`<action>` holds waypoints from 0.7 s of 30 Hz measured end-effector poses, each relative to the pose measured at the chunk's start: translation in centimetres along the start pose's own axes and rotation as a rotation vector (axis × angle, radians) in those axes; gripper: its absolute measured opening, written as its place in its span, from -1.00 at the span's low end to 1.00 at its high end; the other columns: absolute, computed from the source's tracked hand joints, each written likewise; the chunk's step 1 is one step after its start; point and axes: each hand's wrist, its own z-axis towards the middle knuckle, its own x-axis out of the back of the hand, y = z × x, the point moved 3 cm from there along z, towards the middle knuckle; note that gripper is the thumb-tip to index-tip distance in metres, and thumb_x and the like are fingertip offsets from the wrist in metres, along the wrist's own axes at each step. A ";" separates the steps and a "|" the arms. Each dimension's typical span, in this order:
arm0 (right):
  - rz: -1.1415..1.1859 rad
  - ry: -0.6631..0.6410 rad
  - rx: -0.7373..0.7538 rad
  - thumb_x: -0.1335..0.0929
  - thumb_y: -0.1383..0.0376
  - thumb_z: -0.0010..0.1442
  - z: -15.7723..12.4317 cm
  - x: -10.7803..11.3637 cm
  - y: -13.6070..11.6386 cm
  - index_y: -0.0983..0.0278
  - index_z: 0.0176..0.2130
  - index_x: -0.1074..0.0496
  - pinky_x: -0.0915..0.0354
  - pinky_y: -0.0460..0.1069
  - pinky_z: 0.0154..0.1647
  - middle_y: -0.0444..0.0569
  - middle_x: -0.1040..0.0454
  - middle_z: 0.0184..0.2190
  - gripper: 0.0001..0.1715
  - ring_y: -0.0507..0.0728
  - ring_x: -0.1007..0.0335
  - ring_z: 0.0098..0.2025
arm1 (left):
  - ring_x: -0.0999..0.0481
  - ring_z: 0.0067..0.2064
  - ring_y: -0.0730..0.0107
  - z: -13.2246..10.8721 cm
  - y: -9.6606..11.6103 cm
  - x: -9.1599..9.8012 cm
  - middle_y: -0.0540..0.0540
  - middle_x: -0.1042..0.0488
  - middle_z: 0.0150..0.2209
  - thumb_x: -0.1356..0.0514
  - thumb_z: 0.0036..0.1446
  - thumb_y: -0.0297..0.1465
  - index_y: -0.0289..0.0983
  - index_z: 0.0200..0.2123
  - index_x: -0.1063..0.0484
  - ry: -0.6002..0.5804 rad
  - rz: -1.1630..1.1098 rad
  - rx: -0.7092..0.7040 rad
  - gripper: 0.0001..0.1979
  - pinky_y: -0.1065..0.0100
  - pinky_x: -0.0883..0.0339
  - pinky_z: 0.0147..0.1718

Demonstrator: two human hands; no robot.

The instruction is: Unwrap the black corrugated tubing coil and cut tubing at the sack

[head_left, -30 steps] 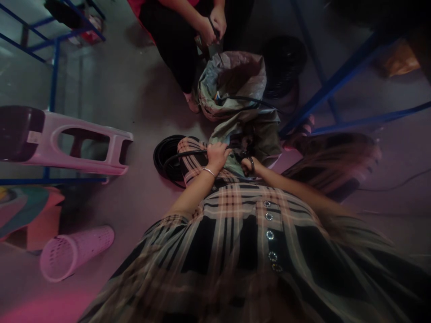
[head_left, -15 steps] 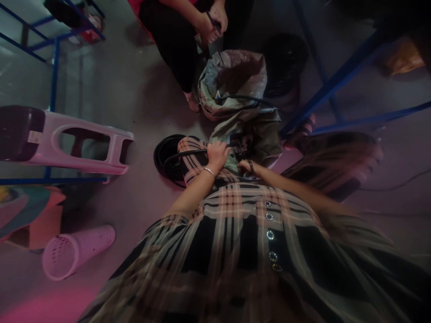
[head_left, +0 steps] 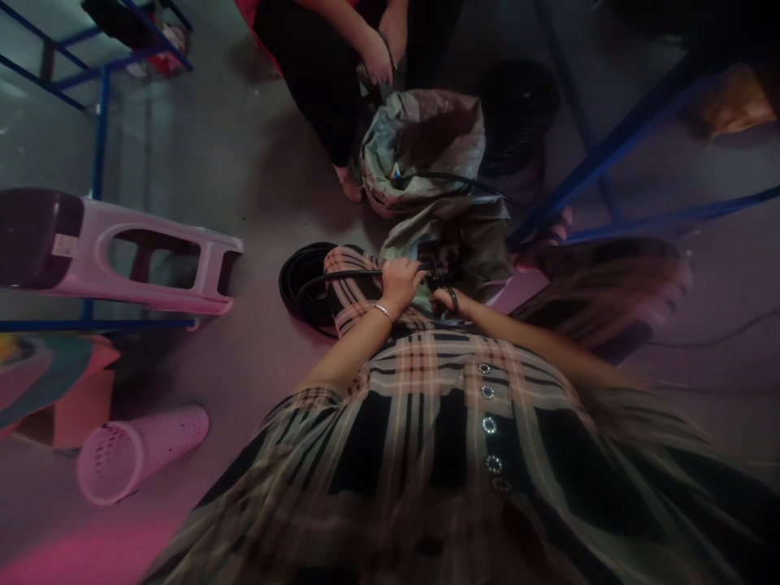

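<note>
My left hand (head_left: 400,282) is closed around a thick black cable (head_left: 353,275) that lies across my knee. The cable leads left to a black coil (head_left: 305,280) beside my leg. Just right of it, my right hand (head_left: 441,301) is closed near the cable's end, but what its fingers hold is too dark to make out. Beyond both hands an open-topped woven sack (head_left: 420,207) stands on the floor, its rim rolled outward. Another length of black cable (head_left: 454,178) lies over the sack's opening, with a small white and blue tag at its end.
Across from me a seated person's hands (head_left: 383,53) are close together above the sack. A pale plastic stool (head_left: 152,280) lies at left, with a pink basket (head_left: 146,451) on its side below. Blue metal frames (head_left: 585,171) stand on both sides. A dark coil (head_left: 517,114) rests behind the sack.
My left hand has slid slightly right along the cable, closer to my right hand, which has stayed put. The other person's hands have shifted a little.
</note>
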 end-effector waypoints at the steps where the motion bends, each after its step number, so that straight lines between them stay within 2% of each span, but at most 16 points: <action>1: 0.003 0.004 -0.006 -0.31 0.46 0.26 -0.2 0.0 -0.1 0.43 -0.43 -0.48 -0.13 -0.10 -0.46 -0.02 -0.44 -0.59 -0.76 0.03 -0.31 -0.46 | -0.46 0.02 0.01 0.0 0.0 0.0 -0.25 -0.55 -0.09 -0.08 0.45 -0.16 -0.24 -0.02 -0.57 -0.001 -0.003 0.000 -0.64 0.11 -0.16 -0.02; 7: -0.010 0.013 -0.038 -0.30 0.48 0.25 -0.9 0.2 -0.9 0.42 -0.50 -0.45 -0.10 -0.09 -0.47 -0.06 -0.39 -0.63 -0.71 0.00 -0.26 -0.53 | -0.47 0.02 0.01 0.0 0.1 0.1 -0.26 -0.56 -0.10 -0.07 0.45 -0.16 -0.25 -0.02 -0.57 -0.005 -0.011 0.009 -0.64 0.12 -0.15 -0.02; 11: 0.031 0.043 -0.055 -0.34 0.46 0.18 -0.7 0.1 -0.8 0.39 -0.52 -0.45 -0.16 -0.10 -0.46 -0.07 -0.39 -0.67 -0.76 0.02 -0.28 -0.55 | -0.48 0.01 0.01 0.1 0.0 -0.1 -0.25 -0.56 -0.10 -0.08 0.45 -0.16 -0.25 -0.03 -0.56 0.006 -0.011 0.001 -0.65 0.12 -0.16 -0.03; 14: 0.071 0.046 -0.049 -0.36 0.44 0.11 -0.4 0.0 -0.5 0.35 -0.56 -0.42 -0.21 -0.10 -0.47 -0.08 -0.37 -0.70 -0.78 0.05 -0.30 -0.55 | -0.48 0.01 0.02 0.1 -0.1 -0.3 -0.25 -0.57 -0.11 -0.08 0.45 -0.16 -0.24 -0.04 -0.57 0.018 -0.018 0.004 -0.65 0.12 -0.16 -0.02; 21: 0.076 0.058 0.018 -0.38 0.32 0.09 0.0 -0.3 0.0 0.31 -0.57 -0.41 -0.21 -0.11 -0.54 -0.10 -0.32 -0.75 -0.77 0.04 -0.27 -0.62 | -0.48 0.01 0.01 0.2 0.0 -0.3 -0.26 -0.57 -0.11 -0.09 0.45 -0.16 -0.25 -0.06 -0.57 0.012 -0.010 0.005 -0.65 0.12 -0.17 -0.03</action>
